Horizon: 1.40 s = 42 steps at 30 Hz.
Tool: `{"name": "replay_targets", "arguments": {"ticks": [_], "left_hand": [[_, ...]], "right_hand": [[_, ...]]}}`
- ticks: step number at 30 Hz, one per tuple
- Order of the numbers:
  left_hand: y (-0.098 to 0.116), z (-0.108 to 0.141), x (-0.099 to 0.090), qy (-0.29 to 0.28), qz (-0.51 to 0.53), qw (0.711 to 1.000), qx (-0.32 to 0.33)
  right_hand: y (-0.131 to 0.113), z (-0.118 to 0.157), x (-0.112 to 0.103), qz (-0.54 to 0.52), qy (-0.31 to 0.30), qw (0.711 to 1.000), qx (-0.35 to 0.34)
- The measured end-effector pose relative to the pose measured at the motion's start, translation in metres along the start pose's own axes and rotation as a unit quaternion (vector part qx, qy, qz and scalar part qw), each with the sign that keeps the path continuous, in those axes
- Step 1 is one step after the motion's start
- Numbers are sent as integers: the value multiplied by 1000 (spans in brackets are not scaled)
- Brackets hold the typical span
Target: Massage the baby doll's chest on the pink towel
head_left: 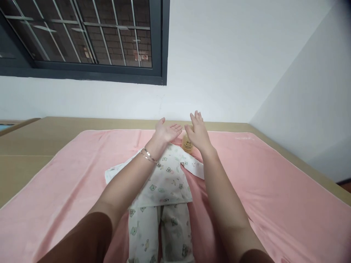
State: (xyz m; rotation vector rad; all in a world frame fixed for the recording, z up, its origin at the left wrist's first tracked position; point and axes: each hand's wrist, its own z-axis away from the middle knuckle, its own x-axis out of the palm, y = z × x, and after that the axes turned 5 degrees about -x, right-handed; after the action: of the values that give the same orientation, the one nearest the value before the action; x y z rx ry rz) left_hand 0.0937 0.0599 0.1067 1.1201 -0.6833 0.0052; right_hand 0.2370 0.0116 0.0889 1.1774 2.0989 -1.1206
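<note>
My left hand [166, 133] is open with its palm turned up and fingers stretched out, just above the neck end of a small white printed shirt [168, 182]. A bracelet circles that wrist. Opposite it, my right hand [197, 133] is also open, its fingers straight and nothing seen in it. A yellowish thing with a dark face-like print [187, 144] is by the right palm, partly hidden behind the hand; whether they touch I cannot tell. The shirt lies flat with its sleeves out to the sides. Matching printed trousers [145, 230] extend from under its hem.
A pink cloth [263, 171] with some creases covers most of the wooden surface [35, 140]. A white wall [211, 73] rises behind it, with a dark-framed barred window [159, 40] at the upper left. Another wall stands on the right.
</note>
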Motion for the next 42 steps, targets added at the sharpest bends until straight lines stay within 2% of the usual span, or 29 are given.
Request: {"name": "replay_targets", "arguments": {"ticks": [3,6,11,13,15,17,20,22,25,27,30,34,36,39,41,42], "left_hand": [[1,-14,8,-34,31,999,-22],[-4,-20,13,-53,66,994,-62],[-6,-19,14,-44,210,970,-111],[-4,-15,10,-25,229,967,-109],[-4,-5,5,23,219,972,-83],[-7,12,-1,80,195,977,-27],[-17,48,-9,119,170,977,45],[-22,72,-14,122,162,978,47],[-21,99,-19,108,163,981,7],[-15,113,-20,100,166,981,-21],[-5,135,-14,77,171,981,-53],[8,168,-6,-6,194,979,-54],[19,179,-7,-12,187,981,-43],[36,180,-16,23,169,984,40],[41,174,-20,52,184,975,112],[39,172,-19,62,195,970,127]], "right_hand": [[19,-5,19,43,-16,999,13],[26,-5,30,73,-47,996,23],[19,-3,38,122,-4,992,39],[15,0,41,147,10,988,41],[12,3,44,174,17,984,44],[11,6,48,199,19,979,50],[11,10,53,232,13,971,63],[11,11,53,250,-1,965,76],[5,11,49,266,-26,959,90],[-10,13,42,251,-27,965,77],[-51,26,32,165,-6,986,11],[-124,70,24,26,-24,990,-134],[-153,96,21,-43,-16,979,-197],[-179,127,13,-125,-80,944,-296],[-184,136,7,-140,-118,926,-328],[-183,136,5,-143,-126,923,-333]]}}
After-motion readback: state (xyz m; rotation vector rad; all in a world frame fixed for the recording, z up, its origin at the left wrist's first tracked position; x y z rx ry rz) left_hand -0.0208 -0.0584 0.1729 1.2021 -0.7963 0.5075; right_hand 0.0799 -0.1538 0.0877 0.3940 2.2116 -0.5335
